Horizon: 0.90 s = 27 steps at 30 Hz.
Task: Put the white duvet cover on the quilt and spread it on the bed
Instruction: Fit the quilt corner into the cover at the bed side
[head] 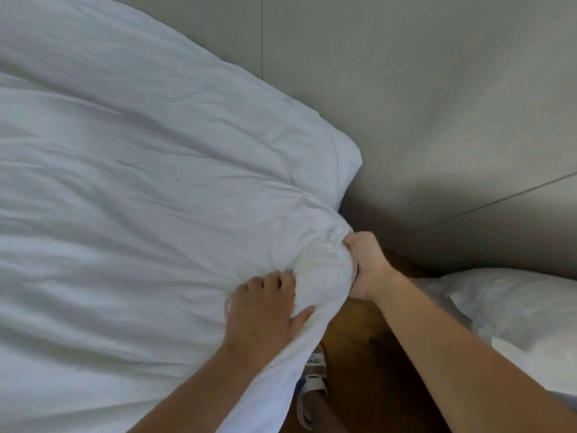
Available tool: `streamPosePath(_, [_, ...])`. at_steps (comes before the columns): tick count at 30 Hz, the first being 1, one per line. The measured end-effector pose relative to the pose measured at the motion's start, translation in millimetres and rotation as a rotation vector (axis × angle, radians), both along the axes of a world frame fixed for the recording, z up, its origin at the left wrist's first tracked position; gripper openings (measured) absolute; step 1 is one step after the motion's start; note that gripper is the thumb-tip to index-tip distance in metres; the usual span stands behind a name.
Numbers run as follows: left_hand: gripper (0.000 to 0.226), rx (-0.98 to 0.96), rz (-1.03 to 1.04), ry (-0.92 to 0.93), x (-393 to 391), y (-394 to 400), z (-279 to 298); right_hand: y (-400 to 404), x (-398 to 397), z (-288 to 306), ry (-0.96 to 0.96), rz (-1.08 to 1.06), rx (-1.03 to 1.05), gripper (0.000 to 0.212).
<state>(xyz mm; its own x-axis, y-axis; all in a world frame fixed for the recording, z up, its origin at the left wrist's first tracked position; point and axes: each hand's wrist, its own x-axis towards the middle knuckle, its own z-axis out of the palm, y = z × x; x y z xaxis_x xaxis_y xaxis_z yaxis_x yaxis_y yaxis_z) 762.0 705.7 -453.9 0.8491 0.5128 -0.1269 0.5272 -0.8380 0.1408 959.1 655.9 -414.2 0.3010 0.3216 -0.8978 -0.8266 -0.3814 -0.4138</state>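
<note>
The white duvet cover point(140, 182), puffed by the quilt inside, covers the bed across the left and middle of the view. One corner is bunched into a thick lump point(321, 260) near the bed's edge. My left hand point(265, 310) grips the fabric just below that lump, fingers dug into the folds. My right hand point(365, 264) clutches the bunched corner from the right side, fist closed round it. The quilt itself is hidden inside the cover.
A grey wall point(437, 104) runs close along the bed's right side. A narrow strip of wooden floor point(359, 354) lies between the bed and a second white-covered bed point(515, 310) at lower right. A sandalled foot point(315, 379) stands on the floor.
</note>
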Motion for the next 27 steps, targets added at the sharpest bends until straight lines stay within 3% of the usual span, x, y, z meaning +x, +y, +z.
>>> streamPosePath(3, [0.081, 0.022, -0.06, 0.05, 0, -17, 1, 4, 5, -20, -0.611, 0.302, -0.199, 0.017])
streamPosePath(5, [0.095, -0.04, -0.037, 0.047, -1, -28, 7, 11, 3, -17, -0.836, 0.449, -0.057, 0.049])
streamPosePath(7, [0.097, -0.05, -0.002, 0.076, 2, -34, 8, 25, -7, -18, -0.994, 0.725, -0.04, 0.08])
streamPosePath(9, [0.086, -0.06, 0.015, 0.091, 7, -38, 5, 39, -16, -26, -1.172, 0.911, -0.085, 0.075])
streamPosePath(11, [0.078, -0.083, 0.027, 0.062, 14, -37, 0, 50, -10, -28, -1.08, 0.816, -0.058, 0.053])
streamPosePath(15, [0.088, 0.004, 0.002, -0.123, 17, -28, -2, 61, 28, 4, -0.231, 0.464, 0.124, 0.058])
streamPosePath(17, [0.095, 0.039, 0.101, -0.19, 7, -23, -6, 77, 48, 34, -0.114, 0.342, 0.163, 0.043])
streamPosePath(19, [0.094, 0.102, 0.167, -0.144, -6, -23, -13, 98, 61, 59, -0.193, 0.323, 0.1, 0.034])
streamPosePath(22, [0.097, 0.077, 0.236, -0.092, -17, -28, -20, 124, 69, 59, -0.341, 0.374, -0.042, 0.051])
streamPosePath(24, [0.101, 0.024, 0.306, -0.197, -15, -27, -21, 138, 70, 41, -0.563, 0.419, -0.156, 0.058])
streamPosePath(27, [0.079, -0.059, 0.388, -0.325, -17, -27, -6, 150, 67, 14, -0.849, 0.53, -0.224, 0.053])
